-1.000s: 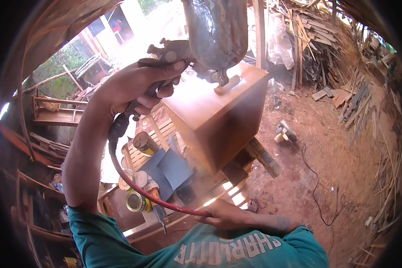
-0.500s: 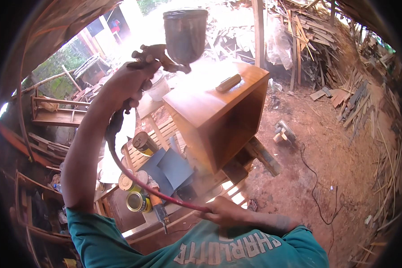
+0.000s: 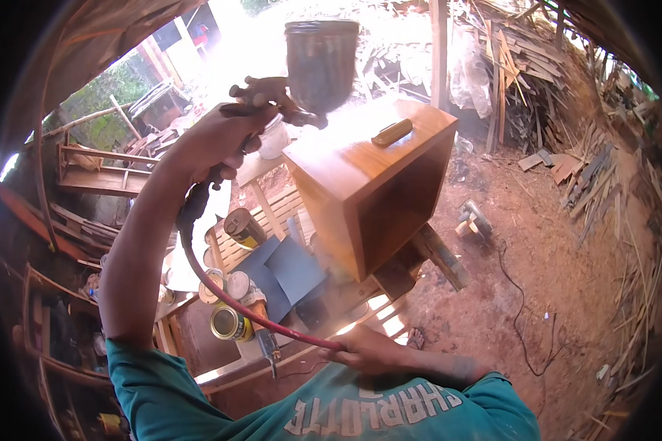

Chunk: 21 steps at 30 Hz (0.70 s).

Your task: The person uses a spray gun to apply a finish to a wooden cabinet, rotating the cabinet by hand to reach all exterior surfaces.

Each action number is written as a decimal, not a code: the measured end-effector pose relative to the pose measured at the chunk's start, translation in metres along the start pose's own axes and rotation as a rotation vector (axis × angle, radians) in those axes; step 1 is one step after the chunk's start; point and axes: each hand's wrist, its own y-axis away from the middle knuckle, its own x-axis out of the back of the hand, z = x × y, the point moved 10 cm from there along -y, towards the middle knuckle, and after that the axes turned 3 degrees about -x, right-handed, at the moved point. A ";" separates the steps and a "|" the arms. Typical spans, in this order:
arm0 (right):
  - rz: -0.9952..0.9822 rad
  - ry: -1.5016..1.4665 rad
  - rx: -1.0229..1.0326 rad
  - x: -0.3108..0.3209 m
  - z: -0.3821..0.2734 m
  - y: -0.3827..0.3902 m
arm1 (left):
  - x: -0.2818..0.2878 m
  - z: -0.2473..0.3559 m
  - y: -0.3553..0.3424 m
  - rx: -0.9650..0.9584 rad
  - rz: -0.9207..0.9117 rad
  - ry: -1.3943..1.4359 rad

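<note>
metal spray gun (image 3: 272,91) beside a glossy wooden box (image 3: 360,173)

the left hand (image 3: 232,136) is wrapped around the gun's grip, with the cup (image 3: 321,66) above; finger pressure on the trigger cannot be told. the right hand (image 3: 368,349) pinches the red hose (image 3: 232,302) near the shirt (image 3: 331,393). the box is forward of the body, to the right of the gun; a small block (image 3: 393,133) lies on its top face.

caution: if the gun dwells over one spot, liquid could pool and run. if the cup tips far, it could leak. the hose passes close by an open can (image 3: 229,323) and a power tool (image 3: 266,342); slack hose could drag on either and upset the can.

difference: against the frame one second earlier, the cup sits further left and looks smaller, leaving the block in clear view. against the half-second frame, gun and box lie slightly further right; the surroundings shift likewise, so the camera probably turned. both grips are unchanged.
</note>
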 end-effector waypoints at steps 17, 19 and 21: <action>-0.175 0.083 0.082 -0.023 -0.014 -0.001 | -0.009 -0.007 0.067 0.030 -0.194 0.090; -0.100 0.099 0.080 -0.023 0.000 -0.005 | 0.006 -0.009 0.060 0.026 -0.054 0.026; -0.098 0.073 0.057 -0.023 0.003 -0.007 | 0.017 -0.019 0.050 0.062 0.018 0.004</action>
